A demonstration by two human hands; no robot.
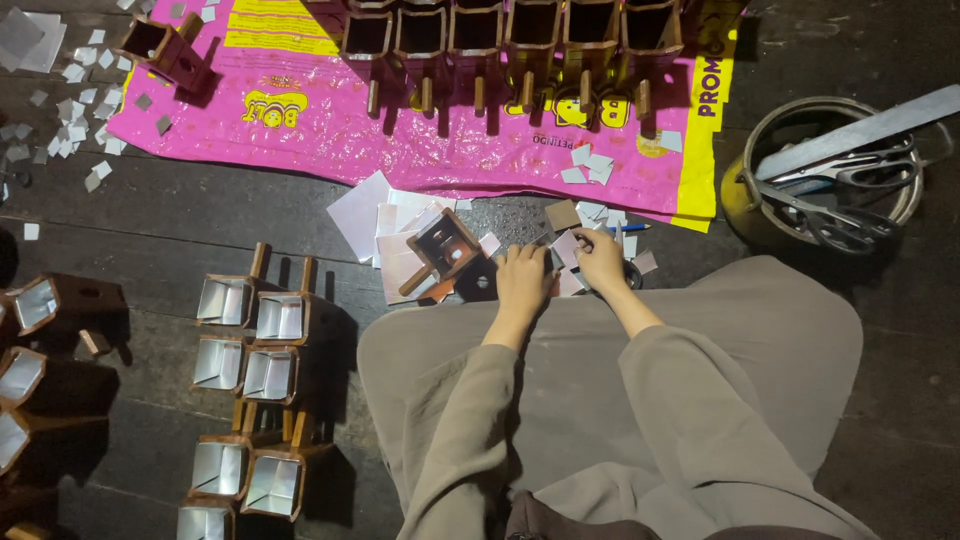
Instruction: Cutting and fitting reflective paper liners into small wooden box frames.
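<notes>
Left hand (524, 279) laid knuckles-up on dark wooden floor (180, 215), fingers curled, just right of small brown wooden box with peg handle (443, 252); whether anything is gripped cannot be told. Right hand (602, 260) pinched narrow on small pale square paper piece (565, 247), close beside left hand. Both hands placed over loose pile of white paper squares (395, 220), at lower edge of pink plastic sheet (420, 140). Foil-lined wooden boxes (250, 345) grouped at left. Round metal tin with scissors (835, 185) seen at right.

Dark plank floor (170, 215) bears a pink sheet (330, 125), wooden boxes (250, 345), paper squares (395, 225).
</notes>
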